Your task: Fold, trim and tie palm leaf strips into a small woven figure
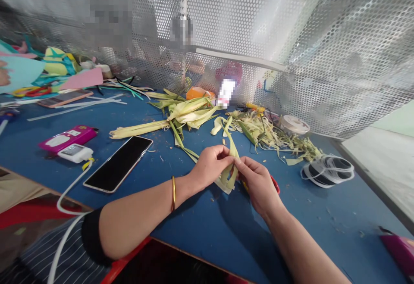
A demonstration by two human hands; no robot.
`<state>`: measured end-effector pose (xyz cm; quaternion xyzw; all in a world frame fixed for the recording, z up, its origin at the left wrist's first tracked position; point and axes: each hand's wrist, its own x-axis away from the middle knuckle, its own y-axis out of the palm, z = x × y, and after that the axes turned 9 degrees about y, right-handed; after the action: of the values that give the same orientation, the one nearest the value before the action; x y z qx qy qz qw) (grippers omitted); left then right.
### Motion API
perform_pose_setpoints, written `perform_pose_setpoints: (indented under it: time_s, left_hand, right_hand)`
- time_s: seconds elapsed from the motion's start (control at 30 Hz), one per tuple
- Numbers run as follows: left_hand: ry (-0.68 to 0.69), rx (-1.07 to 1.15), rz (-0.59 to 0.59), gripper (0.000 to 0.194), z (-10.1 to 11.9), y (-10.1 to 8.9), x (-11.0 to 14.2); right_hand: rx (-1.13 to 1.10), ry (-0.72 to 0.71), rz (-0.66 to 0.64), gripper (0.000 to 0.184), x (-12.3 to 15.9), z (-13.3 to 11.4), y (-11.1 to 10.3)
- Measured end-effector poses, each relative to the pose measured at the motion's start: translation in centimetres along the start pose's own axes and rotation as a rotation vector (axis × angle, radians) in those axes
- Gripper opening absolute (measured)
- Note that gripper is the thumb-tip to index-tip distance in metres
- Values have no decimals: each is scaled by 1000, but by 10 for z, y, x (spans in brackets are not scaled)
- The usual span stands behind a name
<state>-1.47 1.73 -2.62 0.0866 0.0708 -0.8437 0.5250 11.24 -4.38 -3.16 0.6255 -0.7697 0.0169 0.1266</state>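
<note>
- Nearest the camera, a dark striped sleeve (64, 249) covers the left upper arm, with a white cable (58, 204) looping beside it.
- The left hand (211, 165), a gold bangle (174, 193) at its wrist, has its grip pinched on a pale green leaf strip (230, 178).
- The right hand (258, 180) grasps the same strip, thumb and fingers meeting the left ones; the strip is held just above the blue worktop (200, 228), near its middle.
- Partly hidden by the right hand is a red-edged object (275, 185).
- To the left lies a dark-screened phone (118, 163), its visible face plain.
- Beyond it, a magenta device (69, 137) bears a white panel and a yellow mark, too small to read; a white device (76, 152) with a little screen, also unreadable, sits against it.
- A lit screen (225, 92) at the back is blurred out, so its writing cannot be told.
- Near it lie a bundle of long leaves (190, 111) and a heap of leaf scraps (261, 131).
- Right: a black-and-white roll (330, 170).
</note>
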Motion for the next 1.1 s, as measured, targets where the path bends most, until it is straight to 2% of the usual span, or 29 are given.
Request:
perform_pose_setpoints:
  time_s: [0.13,0.3,0.5,0.57,0.67,0.77,0.9,1.0,1.1]
  left_hand:
    - [-41,79,-22,18,5,0,-1]
    - [18,-15,-14,15,4,-2,-2]
    - [128,-204,-102,18,3,-5,-2]
    - [136,-282,-127,18,5,-5,-1]
    - [103,-190,-149,15,7,-5,-1]
    - [47,-36,-108,26,5,-4,-2]
    - [68,-97,-11,26,0,-4,-3]
    - [76,-121,-13,21,0,-4,-2]
    - [26,-50,-21,18,3,-3,-1]
  right_hand:
    - [-72,-27,-36,35,4,-5,1]
    - [-179,-57,-75,30,8,-13,1]
    - [-239,163,-56,41,3,-11,-1]
    - [-251,175,-15,40,0,-9,-2]
    - [-188,99,35,35,-1,-7,-3]
    - [14,-20,40,38,1,-7,-2]
    - [230,-93,11,45,4,-7,2]
    - [227,-60,28,45,3,-5,1]
    - [143,-41,19,42,2,-4,-1]
